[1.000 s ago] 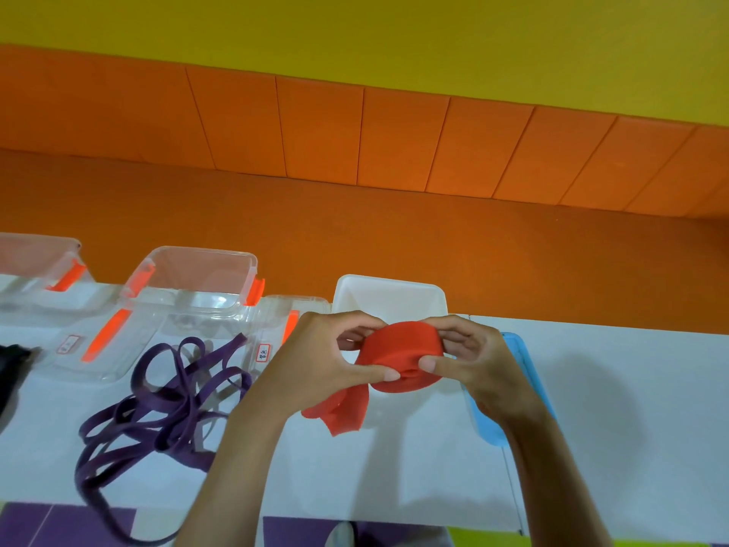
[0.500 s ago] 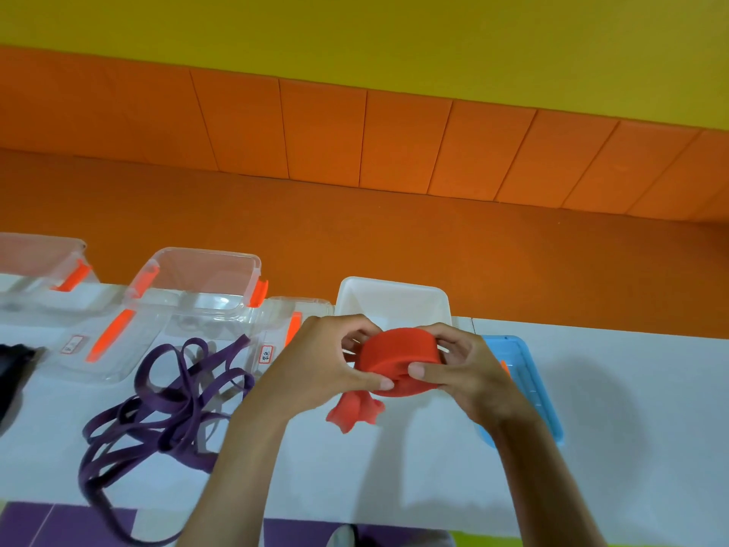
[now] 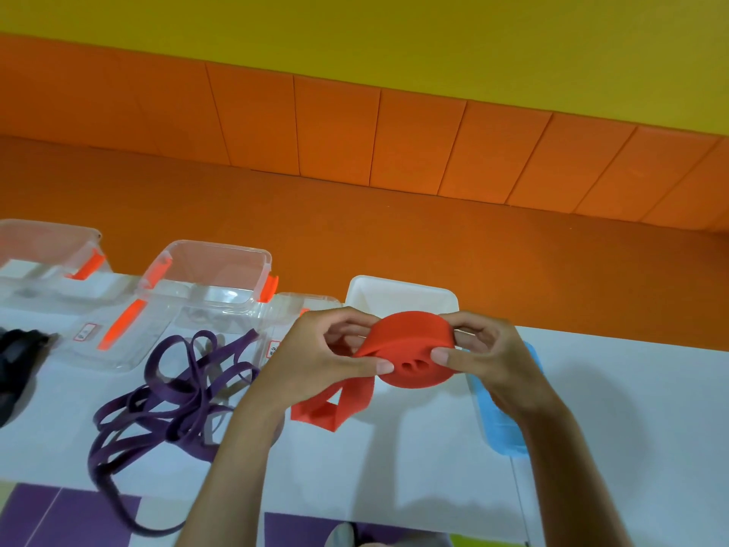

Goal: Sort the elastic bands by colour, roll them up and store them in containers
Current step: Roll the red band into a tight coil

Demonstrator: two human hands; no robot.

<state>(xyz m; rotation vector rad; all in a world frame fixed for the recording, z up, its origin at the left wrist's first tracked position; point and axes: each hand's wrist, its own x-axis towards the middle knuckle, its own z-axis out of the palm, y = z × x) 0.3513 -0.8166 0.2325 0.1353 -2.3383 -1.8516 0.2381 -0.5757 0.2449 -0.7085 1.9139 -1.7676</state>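
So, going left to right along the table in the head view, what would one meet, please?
black band → purple band → left hand → red band roll → right hand → blue lid

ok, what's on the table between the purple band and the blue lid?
Head view: left forearm and the red band's loose tail; otherwise bare white table.

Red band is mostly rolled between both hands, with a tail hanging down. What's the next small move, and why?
Probably another turn of the roll to wind in the tail. The left hand and right hand pinch the red roll above the table, but a loose folded length hangs below it, so it is not ready for the white container behind.
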